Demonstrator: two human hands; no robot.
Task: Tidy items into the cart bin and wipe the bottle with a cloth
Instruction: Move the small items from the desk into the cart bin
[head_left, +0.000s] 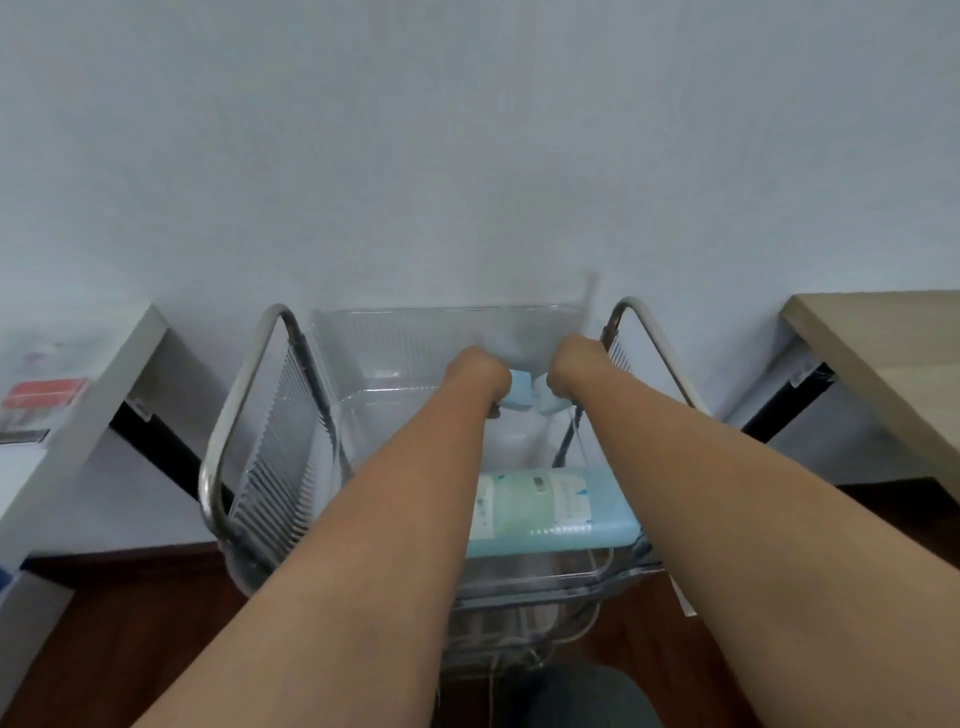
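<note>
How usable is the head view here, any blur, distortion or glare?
Head view: soft all over, motion blur smears the clear plastic bin and the pale blue cloth gripped by the left hand and right hand; wide-angle bowing splays the metal cart handles; flat, even light, no hard shadows; label text on the light blue bottle is unreadable.

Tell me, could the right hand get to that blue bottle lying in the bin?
Probably yes. The blue bottle lies uncovered beneath the right hand, but that hand seems busy gripping a light-blue item.
</note>
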